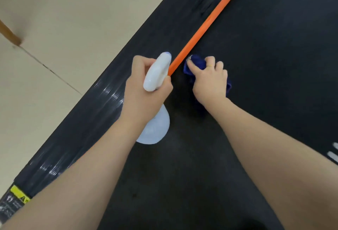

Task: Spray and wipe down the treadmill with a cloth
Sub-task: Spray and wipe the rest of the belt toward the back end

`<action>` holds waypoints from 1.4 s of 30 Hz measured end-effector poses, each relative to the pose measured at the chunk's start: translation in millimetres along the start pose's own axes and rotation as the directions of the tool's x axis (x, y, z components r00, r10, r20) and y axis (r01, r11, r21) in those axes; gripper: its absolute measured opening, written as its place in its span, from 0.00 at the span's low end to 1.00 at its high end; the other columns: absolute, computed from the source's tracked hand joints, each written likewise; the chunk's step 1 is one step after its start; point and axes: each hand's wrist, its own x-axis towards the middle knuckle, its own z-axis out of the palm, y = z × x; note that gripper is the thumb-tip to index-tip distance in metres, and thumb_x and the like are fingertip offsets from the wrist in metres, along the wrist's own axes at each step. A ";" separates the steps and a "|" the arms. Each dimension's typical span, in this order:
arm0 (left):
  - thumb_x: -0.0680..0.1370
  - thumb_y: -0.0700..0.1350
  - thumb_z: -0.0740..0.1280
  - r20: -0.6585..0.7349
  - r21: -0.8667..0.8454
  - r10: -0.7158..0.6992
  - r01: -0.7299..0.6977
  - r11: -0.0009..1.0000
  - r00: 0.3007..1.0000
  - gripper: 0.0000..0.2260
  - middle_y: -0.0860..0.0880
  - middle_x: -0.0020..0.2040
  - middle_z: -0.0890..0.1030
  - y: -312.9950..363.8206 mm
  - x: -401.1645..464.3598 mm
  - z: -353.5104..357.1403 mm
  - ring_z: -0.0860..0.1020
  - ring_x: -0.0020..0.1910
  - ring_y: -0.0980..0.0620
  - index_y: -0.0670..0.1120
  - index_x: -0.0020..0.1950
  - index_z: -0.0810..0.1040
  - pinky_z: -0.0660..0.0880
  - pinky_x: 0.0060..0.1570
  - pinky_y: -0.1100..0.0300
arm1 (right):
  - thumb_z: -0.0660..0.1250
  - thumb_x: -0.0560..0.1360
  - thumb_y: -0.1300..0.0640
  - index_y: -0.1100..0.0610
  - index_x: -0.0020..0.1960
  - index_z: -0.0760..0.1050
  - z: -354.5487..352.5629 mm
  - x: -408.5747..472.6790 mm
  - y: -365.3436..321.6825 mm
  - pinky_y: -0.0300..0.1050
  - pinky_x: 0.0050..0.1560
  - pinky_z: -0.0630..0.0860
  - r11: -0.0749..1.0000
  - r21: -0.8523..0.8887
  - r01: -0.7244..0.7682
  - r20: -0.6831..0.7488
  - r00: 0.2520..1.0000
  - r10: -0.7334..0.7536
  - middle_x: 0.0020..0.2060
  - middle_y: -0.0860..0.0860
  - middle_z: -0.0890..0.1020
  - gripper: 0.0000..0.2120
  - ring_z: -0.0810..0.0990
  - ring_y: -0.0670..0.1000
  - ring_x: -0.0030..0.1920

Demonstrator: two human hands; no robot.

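Observation:
The treadmill's black belt (pixel 265 50) fills the right and lower part of the head view, with an orange stripe (pixel 206 26) along its left edge and a ridged black side rail (pixel 102 105) beyond. My left hand (pixel 144 90) grips a white spray bottle (pixel 157 72) by the neck, nozzle pointing away from me along the stripe. My right hand (pixel 210 79) holds a bunched dark blue cloth (pixel 196 63) down on the belt right beside the orange stripe. Most of the cloth is hidden under my fingers.
Beige floor tiles (pixel 64 28) lie to the left of the treadmill, with a brown wooden piece (pixel 9 34) at the far left. A yellow warning sticker (pixel 19 194) sits on the rail's near end. White marks (pixel 333 152) show on the belt at the right edge.

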 end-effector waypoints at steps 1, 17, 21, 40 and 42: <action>0.74 0.37 0.66 0.010 -0.001 0.000 0.000 1.000 1.000 0.12 0.54 0.46 0.77 -1.6 3.8 -1.7 0.76 0.44 0.61 0.47 0.52 0.67 0.73 0.40 0.68 | 0.60 0.76 0.57 0.42 0.73 0.58 5.2 -15.3 -11.2 0.53 0.52 0.64 0.993 0.028 0.117 0.002 0.993 -0.117 0.66 0.58 0.64 0.28 0.66 0.62 0.57; 0.74 0.39 0.67 0.059 0.005 -0.074 0.074 0.997 0.996 0.12 0.57 0.43 0.73 -10.6 30.6 6.9 0.74 0.39 0.68 0.47 0.51 0.65 0.70 0.36 0.74 | 0.73 0.62 0.62 0.46 0.65 0.74 24.7 -51.0 -7.4 0.49 0.40 0.72 0.937 0.050 0.345 -0.129 0.933 -0.337 0.54 0.60 0.77 0.32 0.75 0.61 0.42; 0.74 0.38 0.67 0.054 0.010 -0.063 0.062 0.998 0.997 0.14 0.59 0.41 0.72 -12.5 30.6 7.5 0.74 0.39 0.69 0.53 0.46 0.64 0.70 0.36 0.74 | 0.65 0.71 0.63 0.44 0.71 0.66 14.7 -15.8 6.0 0.52 0.49 0.67 0.985 0.117 -0.126 -0.114 0.984 0.139 0.63 0.59 0.70 0.31 0.70 0.62 0.51; 0.75 0.39 0.68 0.217 0.030 0.043 -0.050 0.998 0.975 0.15 0.58 0.44 0.71 -13.1 25.2 11.7 0.73 0.42 0.70 0.48 0.54 0.64 0.72 0.38 0.75 | 0.63 0.68 0.61 0.45 0.68 0.65 47.1 -123.4 23.3 0.52 0.42 0.73 0.957 -0.028 0.287 -0.125 0.949 -0.288 0.57 0.58 0.72 0.29 0.73 0.61 0.46; 0.75 0.39 0.68 0.225 0.039 0.065 -0.076 0.996 0.972 0.15 0.59 0.45 0.70 -13.0 26.1 12.1 0.73 0.43 0.71 0.49 0.54 0.64 0.72 0.38 0.76 | 0.60 0.68 0.61 0.44 0.67 0.68 34.0 -93.3 43.6 0.51 0.41 0.71 0.992 -0.045 0.120 -0.163 0.978 -0.126 0.56 0.60 0.74 0.29 0.74 0.61 0.44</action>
